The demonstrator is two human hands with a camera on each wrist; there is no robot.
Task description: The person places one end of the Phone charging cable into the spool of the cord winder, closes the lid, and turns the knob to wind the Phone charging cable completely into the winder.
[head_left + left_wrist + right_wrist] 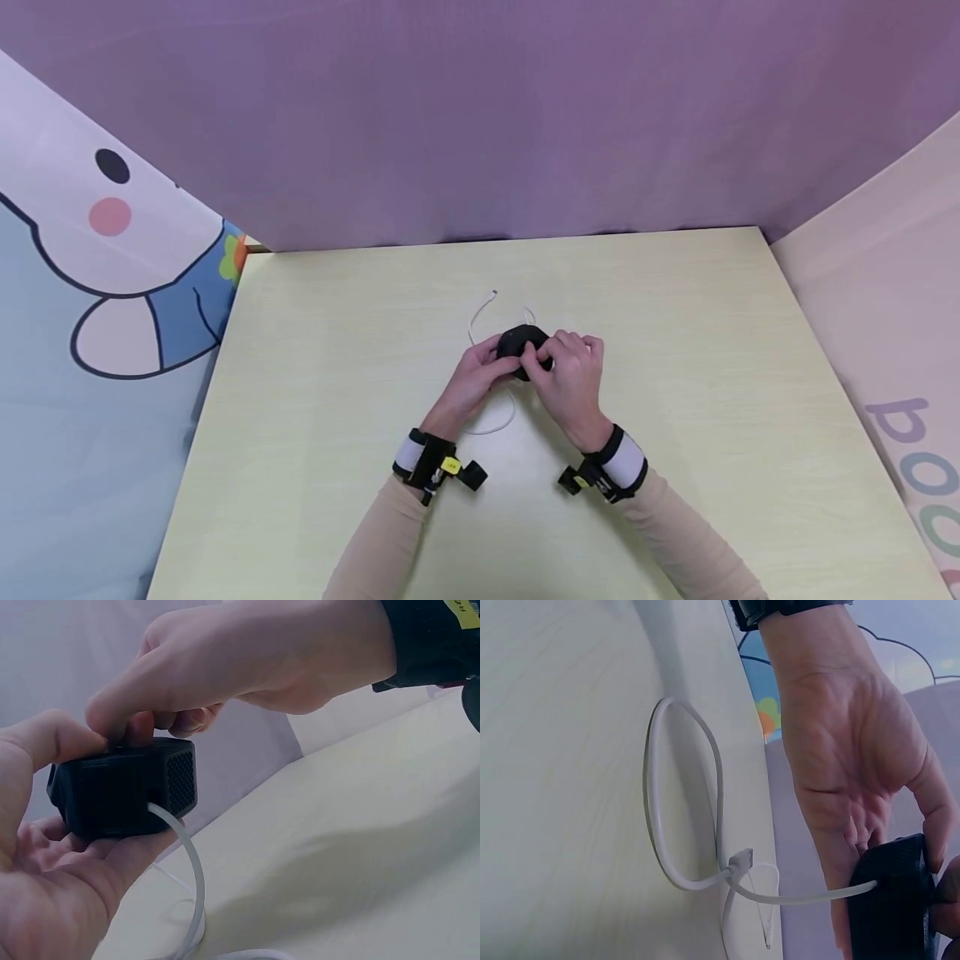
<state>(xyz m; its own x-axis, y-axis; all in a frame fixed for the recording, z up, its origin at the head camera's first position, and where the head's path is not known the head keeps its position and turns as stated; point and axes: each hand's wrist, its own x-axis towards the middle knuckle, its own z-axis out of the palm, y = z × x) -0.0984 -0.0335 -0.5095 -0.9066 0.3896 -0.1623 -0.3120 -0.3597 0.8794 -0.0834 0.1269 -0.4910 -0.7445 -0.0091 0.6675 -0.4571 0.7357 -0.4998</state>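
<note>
A small black box-shaped device (519,344) with a mesh side (178,780) is held just above the pale yellow table (337,400). My left hand (480,371) cradles it in the palm with the thumb on its top edge (52,742). My right hand (570,367) pinches the top of the device (120,795) with fingertips. A thin white cable (491,321) runs from the device (892,907), loops over the table (682,817) and ends in a small connector (740,861).
A purple cloth wall (487,117) stands behind the table. A cartoon-printed panel (97,267) closes the left side and a pale panel (885,275) the right. Black wrist cameras (442,467) sit on both forearms.
</note>
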